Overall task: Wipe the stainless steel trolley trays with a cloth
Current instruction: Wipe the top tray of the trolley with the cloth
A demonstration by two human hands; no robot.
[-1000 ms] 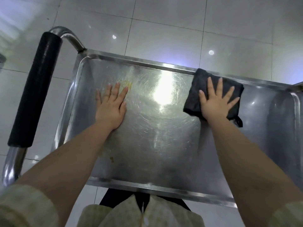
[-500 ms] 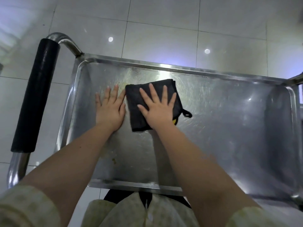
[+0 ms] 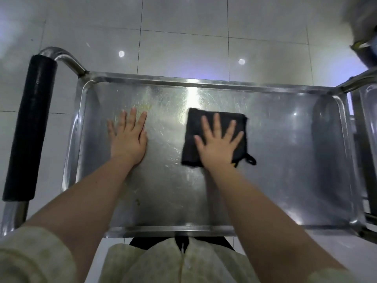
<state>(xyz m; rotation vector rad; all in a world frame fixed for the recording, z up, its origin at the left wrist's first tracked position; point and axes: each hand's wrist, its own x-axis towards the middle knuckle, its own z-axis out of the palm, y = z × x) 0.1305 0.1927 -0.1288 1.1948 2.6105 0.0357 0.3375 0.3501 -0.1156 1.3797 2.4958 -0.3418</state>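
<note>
black cloth (image 3: 216, 137) under right hand (image 3: 218, 147)

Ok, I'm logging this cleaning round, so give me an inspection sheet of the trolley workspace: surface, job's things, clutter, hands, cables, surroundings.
Surface: steel tray, scratched; yellowish smear just beyond the left fingertips, small speck nearer the front rim.
Job's things: black cloth lying flat on the tray, hanging loop at its near right corner.
Clutter: nothing seen.
Hands: left hand flat on bare steel; right hand, fingers spread, pressing the cloth.
Cables: nothing seen.
Surroundings: padded handle at the left end; glossy tiled floor; blurred metal object at upper right.
</note>
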